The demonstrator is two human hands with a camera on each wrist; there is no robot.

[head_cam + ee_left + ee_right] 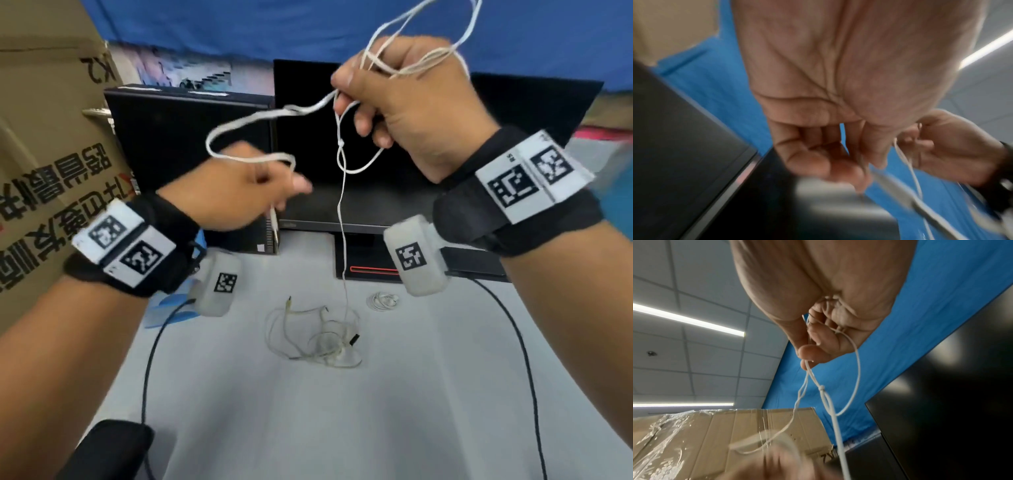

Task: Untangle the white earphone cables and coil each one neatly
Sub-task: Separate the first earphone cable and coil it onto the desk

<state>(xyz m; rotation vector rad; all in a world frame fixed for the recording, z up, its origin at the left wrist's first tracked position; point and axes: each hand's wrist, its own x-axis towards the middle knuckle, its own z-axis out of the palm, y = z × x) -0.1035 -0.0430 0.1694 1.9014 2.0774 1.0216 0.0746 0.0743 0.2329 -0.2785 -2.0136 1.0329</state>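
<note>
Your right hand [404,113] is raised in front of the dark monitor [394,192], its fingers curled round several loops of a white earphone cable [274,116], with thumb and forefinger pinching the strand where it leaves the hand. Loops of that cable rise above the hand and run out of the top of the head view. From the pinch, one strand hangs straight down past a small knot [340,143] and reaches the tangle lying on the surface [411,394]; a small loop hangs beside the knot. Another stretch sags leftward across to your left hand [239,192], which sits lower and to the left, blurred. Its fingers are curled and the cable passes over them, with a white plug end [274,222] hanging just below, but the blur keeps you from telling how firmly it is held. The left wrist view shows curled fingers [818,155] and a blurred white strand beside them.

On the pale surface below lies a loose tangle of cables [318,335], still knotted together. Near it, to the right and apart, sits a small coiled earphone [383,300]. A cardboard box [44,137] stands at the left.
</note>
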